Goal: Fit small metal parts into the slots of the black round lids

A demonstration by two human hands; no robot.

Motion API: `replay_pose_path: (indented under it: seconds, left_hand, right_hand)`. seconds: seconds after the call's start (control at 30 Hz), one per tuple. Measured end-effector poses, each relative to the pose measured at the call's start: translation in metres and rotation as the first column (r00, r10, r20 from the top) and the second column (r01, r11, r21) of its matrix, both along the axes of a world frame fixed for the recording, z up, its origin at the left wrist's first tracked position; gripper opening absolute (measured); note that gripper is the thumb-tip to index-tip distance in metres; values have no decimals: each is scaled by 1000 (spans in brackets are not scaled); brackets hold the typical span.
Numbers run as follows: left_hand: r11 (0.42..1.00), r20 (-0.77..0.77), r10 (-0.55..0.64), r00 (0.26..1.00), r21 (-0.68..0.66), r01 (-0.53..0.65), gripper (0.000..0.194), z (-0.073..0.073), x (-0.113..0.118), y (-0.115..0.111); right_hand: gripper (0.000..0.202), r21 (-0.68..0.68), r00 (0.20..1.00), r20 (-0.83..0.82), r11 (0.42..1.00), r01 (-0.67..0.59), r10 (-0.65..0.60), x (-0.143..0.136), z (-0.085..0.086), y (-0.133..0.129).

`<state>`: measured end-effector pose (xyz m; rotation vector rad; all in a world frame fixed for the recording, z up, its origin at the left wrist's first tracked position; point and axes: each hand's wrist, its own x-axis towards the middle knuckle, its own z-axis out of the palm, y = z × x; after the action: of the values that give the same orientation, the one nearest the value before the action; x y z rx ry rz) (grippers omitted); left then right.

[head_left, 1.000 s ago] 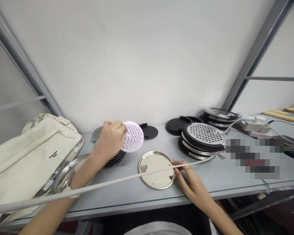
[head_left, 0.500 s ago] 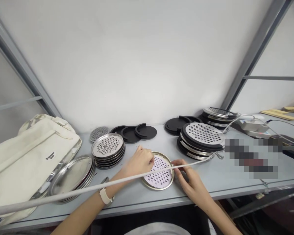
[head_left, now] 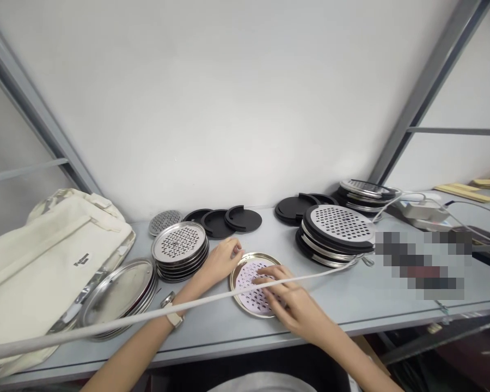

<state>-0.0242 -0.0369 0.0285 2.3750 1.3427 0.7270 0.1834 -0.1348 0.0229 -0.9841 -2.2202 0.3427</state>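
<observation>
A round, shallow gold-rimmed metal tray (head_left: 234, 283) lies on the bench before me. A lilac disc (head_left: 246, 280) with many cut-out holes is inside it, off centre toward the lower right. My right hand (head_left: 292, 299) reaches over the tray from the right, fingers spread and tips on the disc. At the tray's upper left rim is my left hand (head_left: 222, 258), its fingers curled in toward the thumb; whatever is between them is hidden. A pale cord (head_left: 155, 316) crosses in front of both arms and the tray.
Left of the tray stand a stack of perforated round metal trays (head_left: 179, 245) and a stack of plain metal plates (head_left: 118, 288). Black round holders (head_left: 243, 219) lie at the back. Another stack with a perforated top (head_left: 341, 223) stands right. Cream cloth bags (head_left: 65, 261) fill the left end.
My left hand has moved left off the disc to the tray's rim. My right hand has come from the right rim onto the disc. The disc now sits lower right in the tray.
</observation>
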Motion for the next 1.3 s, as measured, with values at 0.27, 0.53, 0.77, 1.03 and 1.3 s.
replay_pose_path:
  seconds: [0.27,0.53,0.77,1.03,1.3]
  left_hand:
    - [991,-30,-131,991,11,131,14,-9,0,-1]
    - [986,-34,-167,985,26,168,13,-8,3,-8]
    - [987,-64,-159,985,28,161,13,-7,2,-7]
    - [984,-45,-177,983,16,178,13,-8,2,-6]
    - [980,-35,-200,979,-29,199,15,-4,0,-9]
  right_hand:
    - [33,-97,982,170,993,-65,80,-6,0,3]
    - [35,-38,990,135,999,-29,34,-6,-3,5]
    - [37,-167,999,-16,985,-47,45,3,-2,6]
    - [68,-239,993,-112,970,-50,24,11,-11,16]
    - [82,-283,998,-51,959,26,-42,15,-21,22]
